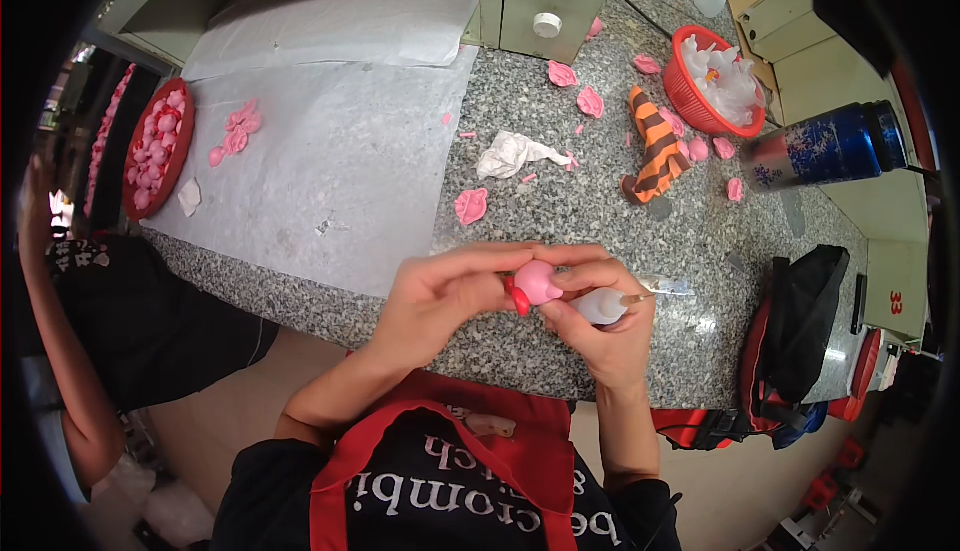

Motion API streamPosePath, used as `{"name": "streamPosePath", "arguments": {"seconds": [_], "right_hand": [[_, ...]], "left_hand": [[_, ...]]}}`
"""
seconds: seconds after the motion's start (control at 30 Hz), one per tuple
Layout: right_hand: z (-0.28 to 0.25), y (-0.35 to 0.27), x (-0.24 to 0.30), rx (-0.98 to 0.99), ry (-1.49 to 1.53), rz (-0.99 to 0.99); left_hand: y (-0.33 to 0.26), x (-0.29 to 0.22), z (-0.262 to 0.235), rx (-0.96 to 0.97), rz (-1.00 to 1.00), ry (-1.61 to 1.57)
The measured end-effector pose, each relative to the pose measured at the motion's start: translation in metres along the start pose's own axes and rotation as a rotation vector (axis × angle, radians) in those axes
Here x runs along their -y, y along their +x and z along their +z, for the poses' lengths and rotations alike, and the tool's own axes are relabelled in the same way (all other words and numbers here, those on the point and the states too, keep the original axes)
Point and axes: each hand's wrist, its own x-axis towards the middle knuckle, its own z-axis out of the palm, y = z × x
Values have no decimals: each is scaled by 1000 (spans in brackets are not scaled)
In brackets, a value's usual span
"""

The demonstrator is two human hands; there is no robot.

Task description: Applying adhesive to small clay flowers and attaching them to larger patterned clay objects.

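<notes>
My left hand (445,296) and my right hand (600,326) meet over the front edge of a speckled granite counter (560,221). Between their fingertips is a small pink rounded toy part (537,282) with a red piece (519,297) at its lower left. My left fingers pinch it from the left and above. My right hand touches it from the right and also grips a small white squeeze bottle (603,305) whose thin nozzle points right.
Loose pink pieces (470,206) and crumpled white paper (512,154) lie on the counter. An orange-and-brown striped cone (655,146), a red basket (700,101), a blue bottle (825,146) and a black bag (805,326) are to the right. White sheeting (330,151) and a red tray (155,146) lie left. Another person (90,321) is at left.
</notes>
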Motion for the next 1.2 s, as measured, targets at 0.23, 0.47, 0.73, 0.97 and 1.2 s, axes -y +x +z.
{"name": "streamPosePath", "arguments": {"seconds": [0.23, 0.47, 0.73, 0.97, 1.2], "right_hand": [[11, 0, -11, -18, -140, -161], [17, -4, -17, -102, -64, -93], [29, -7, -26, -191, 965, 272], [33, -5, -30, -225, 467, 89], [33, -2, -29, -196, 374, 49]], "left_hand": [[-7, 10, 8, -151, 356, 440], [-9, 3, 10, -208, 387, 667], [-3, 1, 20, -351, 476, 683], [-1, -2, 13, -283, 482, 660], [-4, -1, 9, -243, 439, 362]]}}
